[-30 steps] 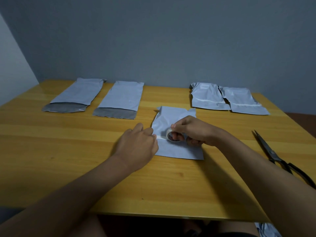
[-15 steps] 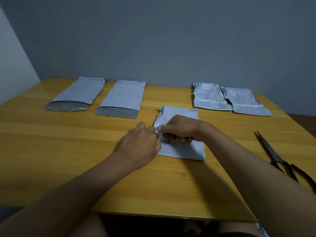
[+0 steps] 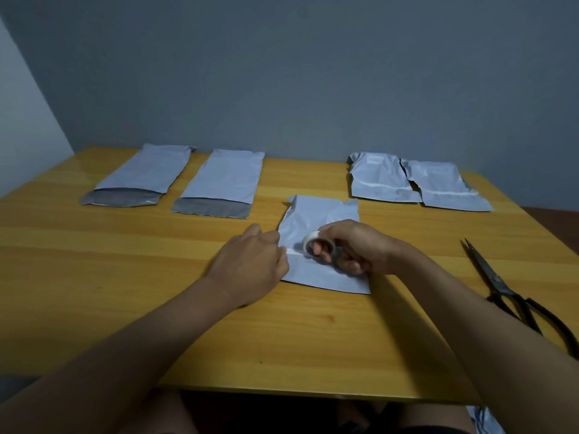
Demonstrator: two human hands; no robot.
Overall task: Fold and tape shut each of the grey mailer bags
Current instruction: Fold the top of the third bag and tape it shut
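A folded grey mailer bag (image 3: 316, 217) lies flat in the middle of the wooden table (image 3: 125, 277). My right hand (image 3: 354, 245) holds a white tape roll (image 3: 315, 242) over the bag, fingers through its core. A short strip of tape runs from the roll leftward to my left hand (image 3: 250, 264), which pins the tape end at the bag's left edge. Two unfolded mailer bags (image 3: 147, 173) (image 3: 224, 183) with open dark flaps lie at the back left. Two folded, taped bags (image 3: 379, 180) (image 3: 445, 186) lie at the back right.
Black scissors (image 3: 501, 283) lie shut on the table's right side, blades pointing away from me. A grey wall stands behind the table. Another grey bag (image 3: 484, 421) shows below the table's near right edge.
My right hand went left to meet the left hand at the bag's edge, then drew the tape roll back to the right, leaving a strip of tape stretched across the bag.
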